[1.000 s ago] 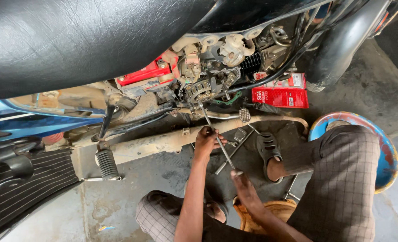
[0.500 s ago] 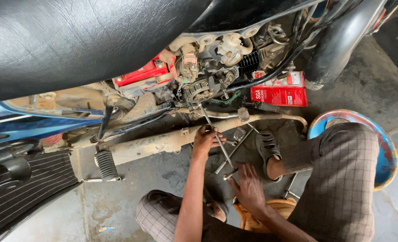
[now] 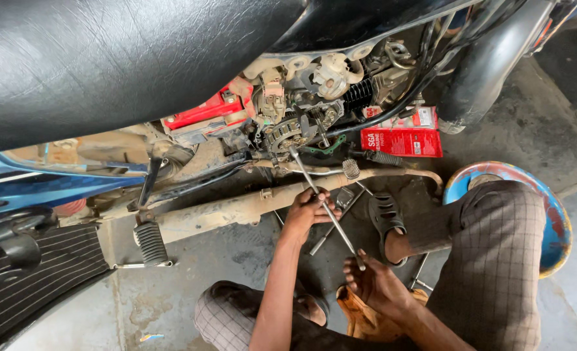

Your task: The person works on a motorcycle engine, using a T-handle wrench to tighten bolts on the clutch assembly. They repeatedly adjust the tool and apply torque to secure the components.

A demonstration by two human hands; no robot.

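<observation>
Socket wrench rod [image 3: 324, 205] runs from the engine [image 3: 295, 130] down toward me; stiff steel, likely greasy, so I'd grip mid-shaft. Left hand [image 3: 308, 211] fingers wrapped around it mid-shaft, right hand [image 3: 376, 283] fingers pinching its near end.

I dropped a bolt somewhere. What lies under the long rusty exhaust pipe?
Under the exhaust pipe: stained concrete floor, a second metal rod and a ribbed footpeg. The left hand covers part of the floor there.
</observation>
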